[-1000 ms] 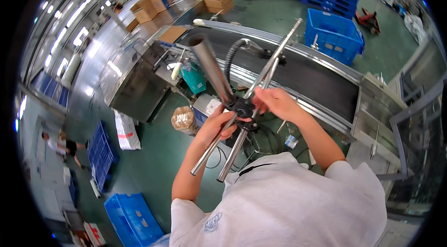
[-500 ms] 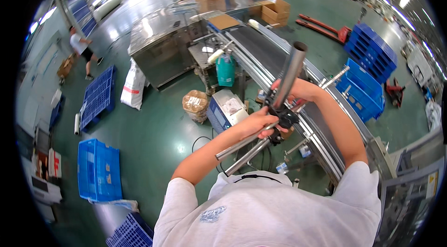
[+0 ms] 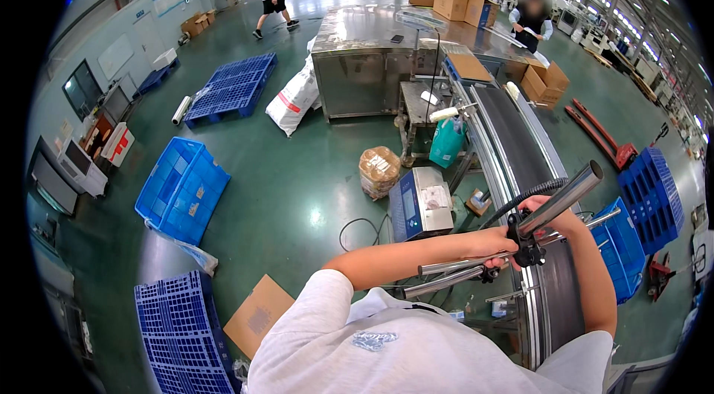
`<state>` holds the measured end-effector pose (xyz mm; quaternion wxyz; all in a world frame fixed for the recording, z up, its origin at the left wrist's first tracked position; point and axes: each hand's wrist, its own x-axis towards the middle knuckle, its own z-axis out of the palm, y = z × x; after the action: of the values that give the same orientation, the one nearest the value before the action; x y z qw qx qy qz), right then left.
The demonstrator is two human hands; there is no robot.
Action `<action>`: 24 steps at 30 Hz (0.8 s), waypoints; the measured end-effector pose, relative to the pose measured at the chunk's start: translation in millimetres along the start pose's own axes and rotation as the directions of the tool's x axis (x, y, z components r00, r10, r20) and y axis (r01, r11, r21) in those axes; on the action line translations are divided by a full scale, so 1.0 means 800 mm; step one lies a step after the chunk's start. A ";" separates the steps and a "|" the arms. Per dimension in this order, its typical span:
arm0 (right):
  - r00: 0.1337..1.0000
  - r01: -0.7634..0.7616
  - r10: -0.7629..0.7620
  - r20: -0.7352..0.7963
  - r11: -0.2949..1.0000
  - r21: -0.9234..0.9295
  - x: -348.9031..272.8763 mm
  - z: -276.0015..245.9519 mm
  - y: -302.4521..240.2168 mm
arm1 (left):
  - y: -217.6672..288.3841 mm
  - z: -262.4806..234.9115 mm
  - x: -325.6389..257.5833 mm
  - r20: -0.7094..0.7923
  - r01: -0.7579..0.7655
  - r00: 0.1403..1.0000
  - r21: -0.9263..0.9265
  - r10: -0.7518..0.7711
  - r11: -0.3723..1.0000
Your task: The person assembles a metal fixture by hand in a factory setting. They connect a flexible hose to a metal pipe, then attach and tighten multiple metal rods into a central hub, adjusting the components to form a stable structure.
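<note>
A thick steel tube (image 3: pixel 559 199) rises at a slant from a black clamp (image 3: pixel 526 244) over the conveyor's left rail. Thinner metal rods (image 3: pixel 454 265) pass through the clamp joints. My left hand (image 3: pixel 494 245) is closed round a rod right beside the clamp, its fingertips partly hidden underneath. Behind the tube, my right hand (image 3: pixel 559 220) wraps round it just above the clamp; the tube covers part of its fingers. A black ribbed hose (image 3: pixel 532 192) curves past that hand.
The dark conveyor belt (image 3: pixel 513 134) runs away ahead. A boxy device (image 3: pixel 422 204) and a wrapped brown roll (image 3: pixel 379 171) stand on the floor left of it. Blue crates (image 3: pixel 178 189), pallets (image 3: pixel 232 85) and a steel table (image 3: pixel 357 82) surround the area. Two people are farther off.
My view has swung left, so the conveyor and both hands sit farther right and lower. Both hands keep their places at the clamp and tube. The walking person has moved on.
</note>
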<state>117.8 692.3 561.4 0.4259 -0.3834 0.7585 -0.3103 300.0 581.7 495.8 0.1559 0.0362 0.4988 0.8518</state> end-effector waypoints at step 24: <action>0.954 -0.267 0.209 0.213 0.918 0.294 0.017 -0.001 0.002 | -0.004 0.001 0.003 -0.034 -0.004 0.999 -0.011 0.004 1.000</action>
<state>111.5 681.5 554.8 0.5827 -0.2399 0.6984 -0.3394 298.9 584.3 493.1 0.1460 0.0217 0.4966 0.8554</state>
